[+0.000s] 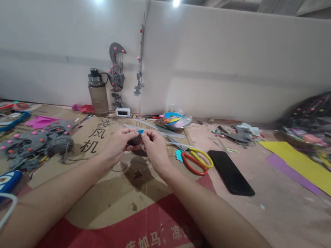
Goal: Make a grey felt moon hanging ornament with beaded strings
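Above the cardboard sheet point(114, 200), my left hand point(118, 142) and my right hand point(155, 148) meet. Between their pinched fingertips is a small dark grey piece point(134, 140), perhaps felt, with a small blue piece point(140, 131) at its top edge. Fingers cover part of both, so their full shape is hidden. Right of my right hand lie scissors point(196, 162) with one red and one yellow handle loop, beside a small turquoise scalloped cutout point(179, 155). To the left of my left hand rests a tangle of grey cutouts with pink and orange dots point(38, 141).
A black phone point(231, 173) lies to the right, near yellow point(310, 169) and purple sheets point(292, 172). Behind stand a bottle point(98, 98), a small white digital device point(122, 111) and a dish of coloured pieces point(176, 121). Grey dotted strings point(140, 60) hang on the white partition point(226, 62).
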Motion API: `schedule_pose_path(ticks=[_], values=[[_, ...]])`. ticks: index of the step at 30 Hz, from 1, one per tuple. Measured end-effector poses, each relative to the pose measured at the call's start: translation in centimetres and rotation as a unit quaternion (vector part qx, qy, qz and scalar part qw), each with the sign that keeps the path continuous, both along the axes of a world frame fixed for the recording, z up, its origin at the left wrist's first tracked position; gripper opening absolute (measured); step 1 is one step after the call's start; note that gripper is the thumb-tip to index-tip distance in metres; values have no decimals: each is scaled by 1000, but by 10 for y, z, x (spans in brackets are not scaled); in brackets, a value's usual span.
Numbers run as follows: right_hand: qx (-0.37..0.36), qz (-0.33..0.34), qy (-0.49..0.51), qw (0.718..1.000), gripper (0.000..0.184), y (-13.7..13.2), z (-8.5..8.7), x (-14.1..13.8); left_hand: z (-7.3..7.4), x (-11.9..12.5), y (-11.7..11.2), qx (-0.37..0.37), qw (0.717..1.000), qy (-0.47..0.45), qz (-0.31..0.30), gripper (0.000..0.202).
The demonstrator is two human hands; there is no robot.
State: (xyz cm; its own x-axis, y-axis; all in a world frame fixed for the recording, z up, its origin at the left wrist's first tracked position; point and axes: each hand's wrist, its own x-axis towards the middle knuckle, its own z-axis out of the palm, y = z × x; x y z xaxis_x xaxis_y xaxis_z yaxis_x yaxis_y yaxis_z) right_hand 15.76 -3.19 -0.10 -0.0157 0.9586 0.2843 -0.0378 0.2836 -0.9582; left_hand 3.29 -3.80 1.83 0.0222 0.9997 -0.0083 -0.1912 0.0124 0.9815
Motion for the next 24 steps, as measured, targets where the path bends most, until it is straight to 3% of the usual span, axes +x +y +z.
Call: schedule_pose_path(ticks=[4,6,9,12,15,17,24], values=[[-11,-36,33,999,18,8,-1,4,0,-1,-3,108,986,122,42,34],[-15,-48,46,998,17,9,-1,5,0,-1,-5,207,944,236,101,33],[-11,-56,35,998,15,4,1,3,0,-2,-8,323,849,393,141,24],[6,-47,14,999,17,-4,7,-1,-3,-3,-8,349,809,451,144,21],[26,-39,-8,999,18,-11,12,-2,-5,-4,-6,339,810,450,164,19],[37,-32,-27,998,17,-12,15,-2,-5,-4,-5,327,826,428,170,17],[50,3,-30,998,19,-8,14,0,-4,-1,-4,240,931,233,147,16]])
